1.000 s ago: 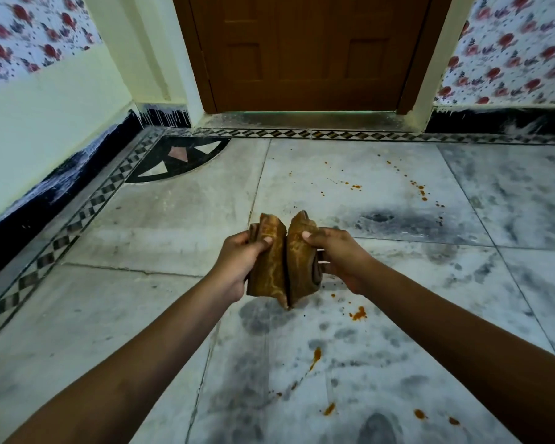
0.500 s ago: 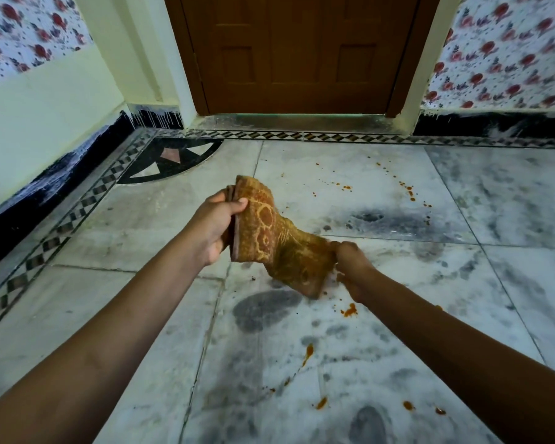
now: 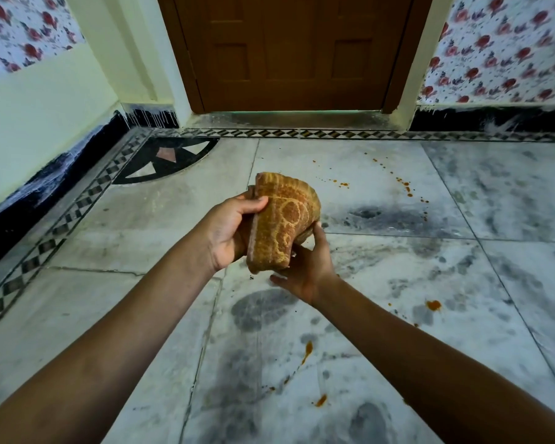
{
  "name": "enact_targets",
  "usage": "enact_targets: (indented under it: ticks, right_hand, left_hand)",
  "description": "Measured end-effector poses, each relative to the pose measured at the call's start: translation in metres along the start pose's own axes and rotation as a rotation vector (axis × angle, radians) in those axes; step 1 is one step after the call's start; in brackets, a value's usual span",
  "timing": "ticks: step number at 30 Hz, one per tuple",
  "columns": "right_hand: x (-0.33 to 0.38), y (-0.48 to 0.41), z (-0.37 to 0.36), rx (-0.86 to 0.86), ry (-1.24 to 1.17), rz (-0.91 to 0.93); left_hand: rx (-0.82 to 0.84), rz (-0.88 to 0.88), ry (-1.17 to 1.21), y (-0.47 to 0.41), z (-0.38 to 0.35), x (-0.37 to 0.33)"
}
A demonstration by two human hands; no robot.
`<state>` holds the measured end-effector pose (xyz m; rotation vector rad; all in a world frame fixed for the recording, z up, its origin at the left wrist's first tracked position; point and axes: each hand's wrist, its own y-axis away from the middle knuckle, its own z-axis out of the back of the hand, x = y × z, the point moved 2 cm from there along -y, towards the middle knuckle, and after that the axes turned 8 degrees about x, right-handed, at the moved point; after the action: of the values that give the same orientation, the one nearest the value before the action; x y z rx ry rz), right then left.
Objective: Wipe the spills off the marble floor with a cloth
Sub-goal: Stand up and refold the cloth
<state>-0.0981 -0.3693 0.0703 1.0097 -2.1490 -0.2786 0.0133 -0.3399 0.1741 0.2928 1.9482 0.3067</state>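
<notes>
Folded orange-brown patterned cloth (image 3: pixel 282 225) held in the air above the marble floor (image 3: pixel 141 299), between both hands. Left hand (image 3: pixel 229 229) gripping the cloth's left edge, thumb pressed on the near face, fingers hidden behind the fabric. Right hand (image 3: pixel 305 274) spread under the cloth's lower right corner, palm up, fingers fairly straight against the underside, thumb held apart from the fabric. Orange spills on the floor: a drop (image 3: pixel 433 305) just right of the right forearm, a streak (image 3: pixel 307 347) between the forearms, a trail of small spots (image 3: pixel 407 187) farther off, toward the brown wooden door (image 3: pixel 295 49). Black-and-white inlaid quarter circle (image 3: pixel 164 158) in the far left corner.
</notes>
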Motion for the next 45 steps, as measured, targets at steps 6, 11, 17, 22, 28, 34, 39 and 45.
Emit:
enact_targets:
  ticks: [6, 11, 17, 22, 28, 34, 39, 45]
  right_hand:
    - [-0.004, -0.002, -0.005, 0.209, -0.127, 0.247]
    - [0.005, 0.006, -0.005, 0.299, -0.196, 0.163]
    - [0.011, 0.018, 0.002, 0.304, 0.003, 0.050]
    - [0.013, 0.017, 0.016, 0.143, 0.139, 0.010]
    - [0.024, 0.019, 0.024, 0.115, 0.146, -0.016]
    - [0.028, 0.016, 0.013, -0.001, 0.152, 0.017]
    - [0.039, 0.017, -0.001, -0.135, 0.167, 0.000]
    - [0.061, 0.027, -0.004, -0.113, 0.210, -0.073]
  left_hand:
    - [0.166, 0.009, -0.017, 0.004, -0.013, 0.006]
    - [0.019, 0.003, -0.104, -0.004, -0.005, 0.001]
    - [-0.244, -0.074, -0.559, -0.009, 0.035, 0.004]
    - [-0.282, -0.072, -0.516, -0.008, 0.045, 0.019]
    - [-0.395, -0.196, -0.968, -0.008, 0.050, 0.026]
    - [-0.237, -0.268, -0.842, -0.006, 0.024, 0.042]
    - [0.195, -0.056, -0.833, -0.008, 0.017, 0.068]
    - [0.185, -0.457, -1.254, -0.021, 0.026, 0.070]
